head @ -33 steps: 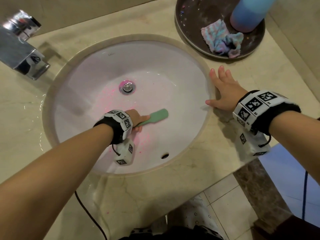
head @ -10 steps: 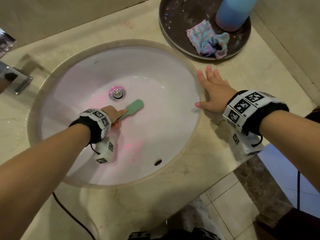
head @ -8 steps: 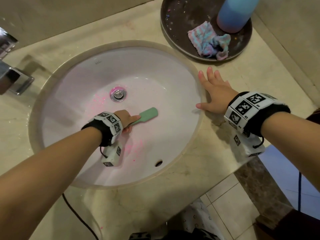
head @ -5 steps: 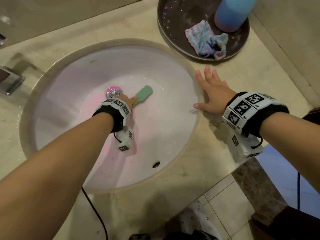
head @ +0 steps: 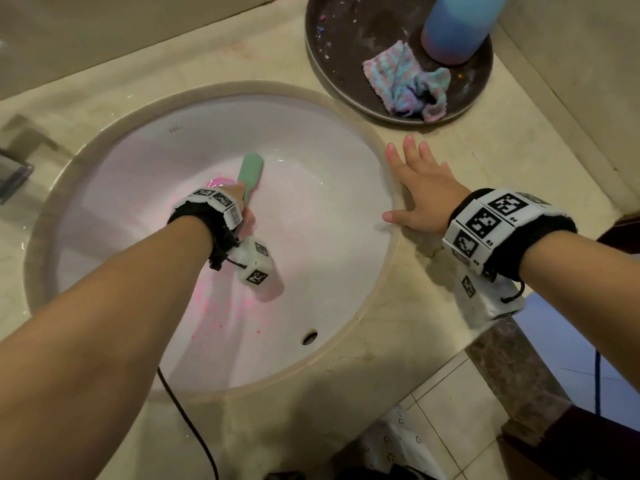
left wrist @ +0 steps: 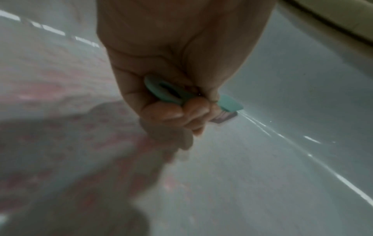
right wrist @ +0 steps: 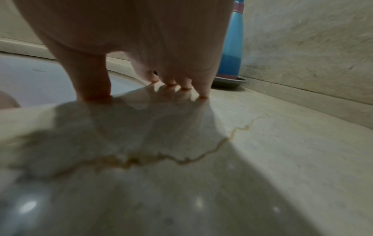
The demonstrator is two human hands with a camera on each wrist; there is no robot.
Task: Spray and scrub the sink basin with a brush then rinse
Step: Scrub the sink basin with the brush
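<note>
A green brush [head: 251,173] lies bristles-down in the white sink basin [head: 329,216], its head just beyond the pink-stained drain [head: 218,184]. My left hand [head: 242,209] grips its handle; in the left wrist view the fingers [left wrist: 181,111] curl round the green brush [left wrist: 230,104]. Pink specks cover the basin's near side. My right hand [head: 419,188] rests flat on the marble counter at the basin's right rim, fingers [right wrist: 203,89] spread and touching the stone.
A dark round tray [head: 332,74] at the back right holds a blue bottle [head: 460,22] and a crumpled pastel cloth [head: 405,88]. The tap [head: 14,171] shows at the left edge. An overflow hole [head: 309,337] sits in the basin's near wall. A black cable [head: 187,420] crosses the counter's front.
My left hand has moved the brush from the basin's near middle up toward the drain and turned it to point away from me. The right hand has stayed on the counter.
</note>
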